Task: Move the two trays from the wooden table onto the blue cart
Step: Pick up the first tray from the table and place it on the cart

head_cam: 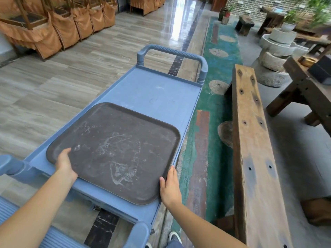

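A dark brown, scuffed tray (pixel 114 151) lies flat on the near half of the blue cart (pixel 154 92). My left hand (pixel 64 162) grips the tray's near-left edge, thumb on top. My right hand (pixel 170 187) rests against the tray's near-right corner, fingers straight along the rim. Whether a second tray lies under this one cannot be seen. The wooden table (pixel 311 86) stands at the far right, with no tray visible on it.
A long wooden bench (pixel 254 151) runs along the right of the cart. Stone millstones (pixel 275 51) stand beyond it. Stacked chairs with orange covers (pixel 59 22) line the far left. The cart's far handle (pixel 172 54) rises at its end.
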